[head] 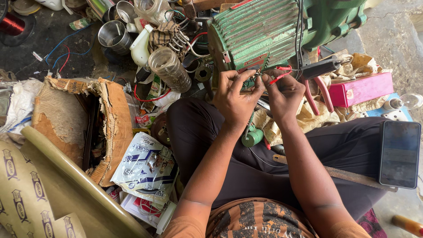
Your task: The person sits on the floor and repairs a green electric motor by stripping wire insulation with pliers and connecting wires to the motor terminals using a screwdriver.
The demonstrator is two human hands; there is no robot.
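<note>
A green ribbed electric motor [260, 33] lies on the floor in front of me. My left hand [235, 99] and my right hand [284, 94] meet at its lower edge, fingertips pinching thin wires. A red wire [280, 77] runs from my right fingers toward the motor. Which hand grips which wire is too small to tell apart; both are closed on the wire ends. I sit cross-legged in dark trousers.
Pink-handled pliers [317, 94] and a pink box [361, 88] lie to the right. A phone [399, 153] rests on my right knee. Left are a torn cardboard box [108, 128], a glass jar [169, 68], steel cups [112, 35] and a paper roll [66, 176].
</note>
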